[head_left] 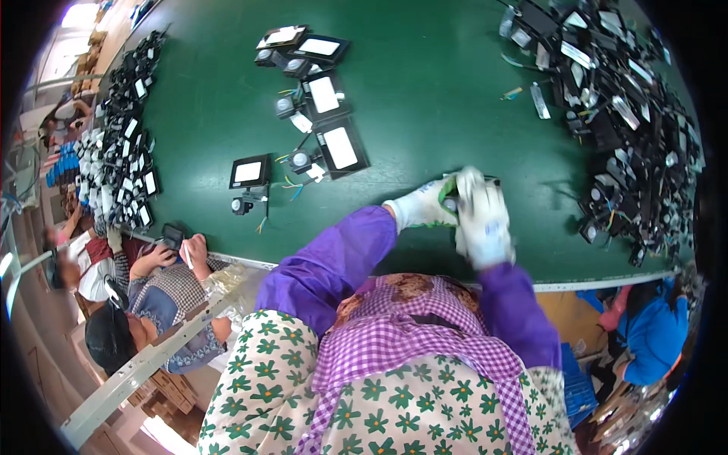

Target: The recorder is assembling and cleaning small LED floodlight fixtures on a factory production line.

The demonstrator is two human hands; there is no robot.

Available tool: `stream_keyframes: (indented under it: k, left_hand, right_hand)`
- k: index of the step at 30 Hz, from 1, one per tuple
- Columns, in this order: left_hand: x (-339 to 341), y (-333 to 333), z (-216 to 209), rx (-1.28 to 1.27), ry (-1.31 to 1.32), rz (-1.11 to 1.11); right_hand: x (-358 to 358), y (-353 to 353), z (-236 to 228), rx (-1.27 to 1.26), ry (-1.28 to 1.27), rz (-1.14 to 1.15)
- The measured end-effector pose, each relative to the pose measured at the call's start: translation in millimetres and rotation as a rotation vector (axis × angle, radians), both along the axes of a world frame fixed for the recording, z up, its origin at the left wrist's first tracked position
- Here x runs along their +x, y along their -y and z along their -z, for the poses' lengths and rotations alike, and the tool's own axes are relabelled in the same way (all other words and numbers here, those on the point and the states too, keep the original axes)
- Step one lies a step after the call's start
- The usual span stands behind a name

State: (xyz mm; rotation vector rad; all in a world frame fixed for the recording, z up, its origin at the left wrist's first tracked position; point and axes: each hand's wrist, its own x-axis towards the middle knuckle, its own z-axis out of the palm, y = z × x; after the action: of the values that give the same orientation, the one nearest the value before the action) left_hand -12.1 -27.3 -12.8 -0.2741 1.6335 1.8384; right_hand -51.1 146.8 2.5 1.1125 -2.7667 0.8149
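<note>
My gloved left hand (425, 206) and gloved right hand (484, 216) meet over the green table, both closed around one item. That item looks like a sensor floodlight (450, 204): a grey round part shows between the hands and a dark edge beyond the right fingers. The gloves hide most of it. To the left lie several black floodlights with white panels, round sensors and loose coloured wires; the nearest are one floodlight (340, 148) in the middle column and a smaller one (247, 174) standing apart.
A large heap of black floodlights (607, 129) covers the table's right side. Another long heap (125, 152) lines the left edge. A loose silver strip (540, 101) lies by the right heap. Co-workers sit at the lower left, one holding a dark lamp (173, 236); a person in blue (654, 326) is lower right.
</note>
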Motion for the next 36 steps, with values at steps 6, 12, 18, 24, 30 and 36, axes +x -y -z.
stream_keyframes:
  k: [6, 12, 18, 24, 30, 36]
  left_hand:
    - [-10.9, 4.3, -17.6, -0.082, 0.03, 0.156]
    - [-2.4, -7.5, 12.1, 0.042, -0.068, 0.007]
    - [-2.3, 3.5, -1.2, -0.057, -0.124, 0.036]
    - [25.0, 101.4, 1.4, 0.115, 0.186, -0.775]
    - [67.0, 198.8, 8.5, -0.322, 0.111, -0.882]
    - [83.8, 170.7, -27.8, -1.821, -0.424, -0.65]
  right_hand:
    - [-26.2, 11.8, 12.0, 0.056, 0.177, 0.326]
    - [-8.8, -7.8, 18.6, 0.023, -0.037, 0.231]
    - [-45.7, -49.5, 35.2, 0.114, 0.366, 0.643]
    - [-62.5, -111.3, 20.6, -1.349, 1.364, 0.569]
    - [-40.1, -134.0, 14.3, -1.135, 1.281, 0.713]
    - [-5.3, -160.9, 17.1, -0.509, 0.703, 0.974]
